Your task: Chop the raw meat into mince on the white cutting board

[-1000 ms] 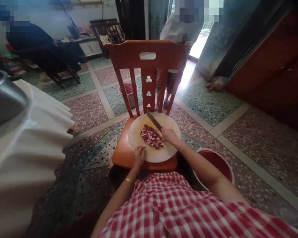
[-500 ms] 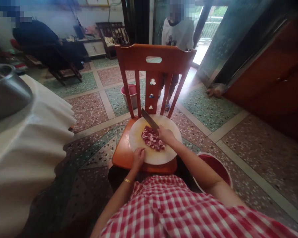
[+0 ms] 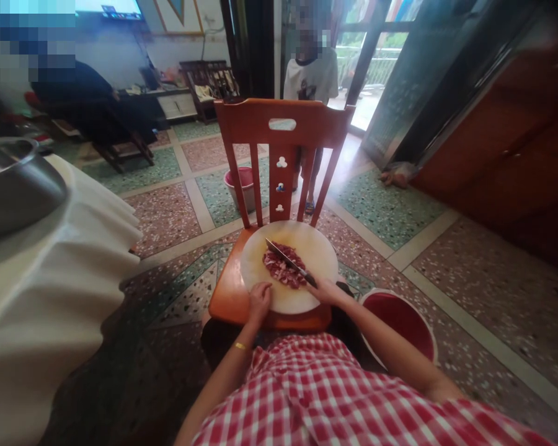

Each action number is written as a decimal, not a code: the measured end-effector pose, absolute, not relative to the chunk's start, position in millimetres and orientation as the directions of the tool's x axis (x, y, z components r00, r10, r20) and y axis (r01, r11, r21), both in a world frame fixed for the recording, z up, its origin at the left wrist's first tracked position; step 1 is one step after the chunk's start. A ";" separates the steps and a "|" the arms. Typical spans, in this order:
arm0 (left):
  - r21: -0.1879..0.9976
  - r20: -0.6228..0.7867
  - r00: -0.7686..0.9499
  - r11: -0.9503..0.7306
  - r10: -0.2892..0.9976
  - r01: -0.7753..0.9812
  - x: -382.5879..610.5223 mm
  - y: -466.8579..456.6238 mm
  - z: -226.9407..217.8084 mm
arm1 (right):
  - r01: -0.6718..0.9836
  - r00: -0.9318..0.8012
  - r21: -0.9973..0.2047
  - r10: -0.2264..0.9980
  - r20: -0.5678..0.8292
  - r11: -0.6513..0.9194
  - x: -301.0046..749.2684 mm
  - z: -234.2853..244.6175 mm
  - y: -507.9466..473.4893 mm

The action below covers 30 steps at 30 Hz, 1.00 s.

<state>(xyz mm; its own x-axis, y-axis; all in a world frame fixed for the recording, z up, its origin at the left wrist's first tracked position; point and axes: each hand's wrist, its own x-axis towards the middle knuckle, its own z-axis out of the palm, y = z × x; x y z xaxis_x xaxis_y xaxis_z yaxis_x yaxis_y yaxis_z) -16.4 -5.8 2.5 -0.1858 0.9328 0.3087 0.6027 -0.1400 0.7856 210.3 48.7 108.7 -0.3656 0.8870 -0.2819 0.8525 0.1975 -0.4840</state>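
A heap of chopped red meat [image 3: 279, 272] lies on a round white cutting board [image 3: 314, 244], which rests on the seat of a wooden chair [image 3: 230, 291]. My right hand [image 3: 324, 290] is closed around the dark handle of a cleaver [image 3: 286, 257]. Its blade is down in the meat, slanting from the hand toward the upper left. At the board's near left edge my left hand [image 3: 260, 298] has its fingers curled over the rim, gripping it. The underside of that hand's grip is hidden.
A metal pot [image 3: 21, 192] stands on a cloth-covered table [image 3: 74, 235] at left. To my right is a red-lined bucket [image 3: 400, 322], and a smaller bucket [image 3: 240, 189] stands behind the chair. A person [image 3: 310, 77] stands beyond the chair back; another [image 3: 79, 93] sits far left.
The cleaver has come down into the meat, and my right hand has moved nearer to me and slightly right. My left hand stays at the board's edge. The standing person appears farther left.
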 end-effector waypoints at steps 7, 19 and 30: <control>0.759 0.344 -0.195 -0.149 0.918 0.633 -12.9 3.4 10.0 | 0.656 -0.388 -0.688 0.921 0.046 0.311 217.3 124.3 12.1; 0.768 0.293 -0.177 -0.121 0.940 0.628 -14.5 3.1 7.4 | 0.740 -0.394 -0.611 0.917 -0.057 0.280 207.4 123.3 18.8; 0.743 0.294 -0.148 -0.128 0.944 0.656 -12.8 2.3 8.2 | 0.734 -0.380 -0.628 0.923 -0.062 0.260 207.6 124.5 21.7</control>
